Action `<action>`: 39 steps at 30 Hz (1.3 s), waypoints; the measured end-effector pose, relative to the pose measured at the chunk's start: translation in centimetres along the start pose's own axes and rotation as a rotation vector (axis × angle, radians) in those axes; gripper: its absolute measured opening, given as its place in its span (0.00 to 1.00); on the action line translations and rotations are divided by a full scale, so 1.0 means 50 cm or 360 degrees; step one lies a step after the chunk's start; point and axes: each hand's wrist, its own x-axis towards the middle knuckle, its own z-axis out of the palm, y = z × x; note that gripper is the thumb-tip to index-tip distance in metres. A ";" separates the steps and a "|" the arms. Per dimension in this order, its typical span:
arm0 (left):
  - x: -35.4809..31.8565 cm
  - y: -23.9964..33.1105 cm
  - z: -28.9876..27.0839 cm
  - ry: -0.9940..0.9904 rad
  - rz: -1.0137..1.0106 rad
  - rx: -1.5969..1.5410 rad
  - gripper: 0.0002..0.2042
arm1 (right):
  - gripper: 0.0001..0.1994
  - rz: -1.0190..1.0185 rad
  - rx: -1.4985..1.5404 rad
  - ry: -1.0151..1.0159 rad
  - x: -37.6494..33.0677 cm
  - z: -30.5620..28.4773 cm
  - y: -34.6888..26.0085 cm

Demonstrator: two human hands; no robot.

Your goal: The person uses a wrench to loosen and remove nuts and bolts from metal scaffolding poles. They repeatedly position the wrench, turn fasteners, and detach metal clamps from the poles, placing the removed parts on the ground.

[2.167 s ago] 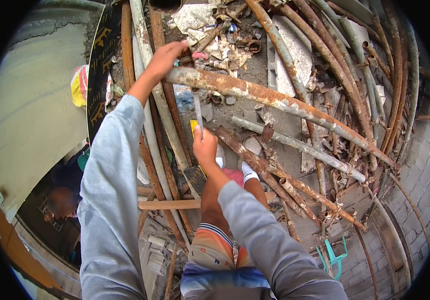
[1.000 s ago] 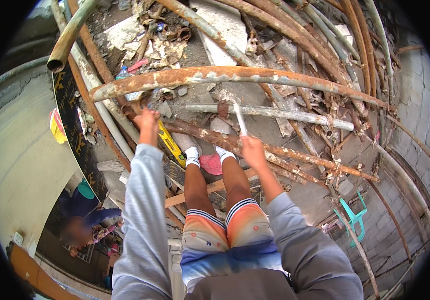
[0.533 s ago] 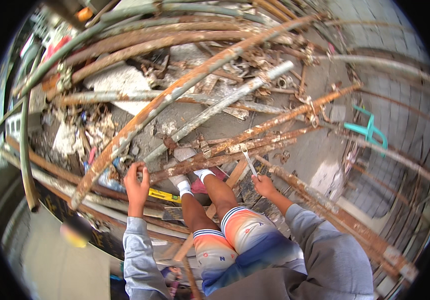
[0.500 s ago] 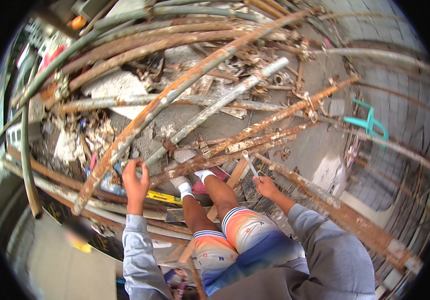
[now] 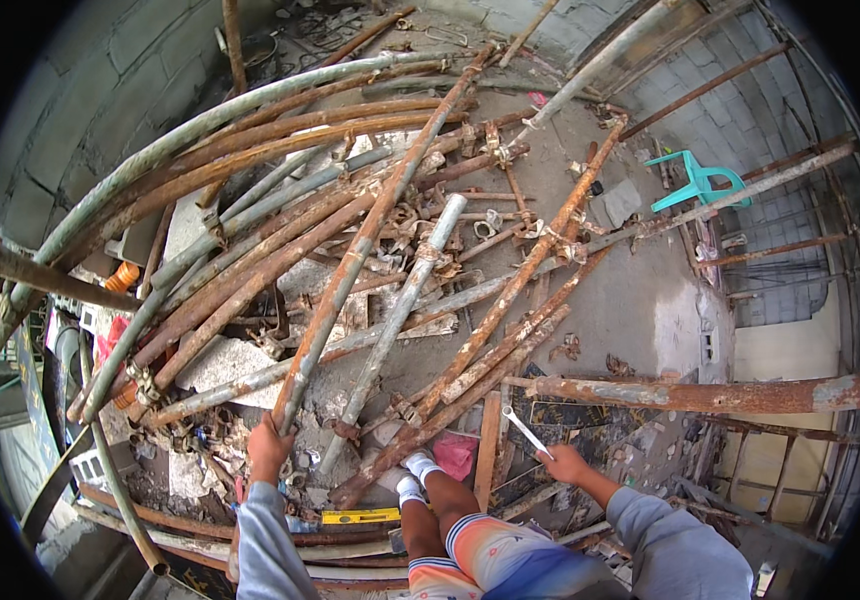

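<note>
The right hand (image 5: 565, 465) has its grip clamped on the lower end of a slim silver wrench (image 5: 528, 432), whose head points up and away from it toward the pile. The left hand (image 5: 270, 447) has its grip closed around the near end of a rusty scaffold pipe (image 5: 360, 265), which runs up and away across a tangle of other rusted pipes (image 5: 250, 260). Between the two grips sit the person's own legs and white-socked feet (image 5: 415, 475), and a yellow level (image 5: 360, 516) lies just below the left grip. Farther out stands a turquoise plastic chair (image 5: 695, 183). The step in hand seems to be steadying the pipe while the wrench is ready; the next move probably calls for bringing the wrench to a coupler, though which clamp is hard to tell.
</note>
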 end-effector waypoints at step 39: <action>-0.046 0.180 0.053 -0.0086 -0.0339 0.0272 0.31 | 0.22 0.0089 0.1760 0.0328 0.117 -0.270 -0.032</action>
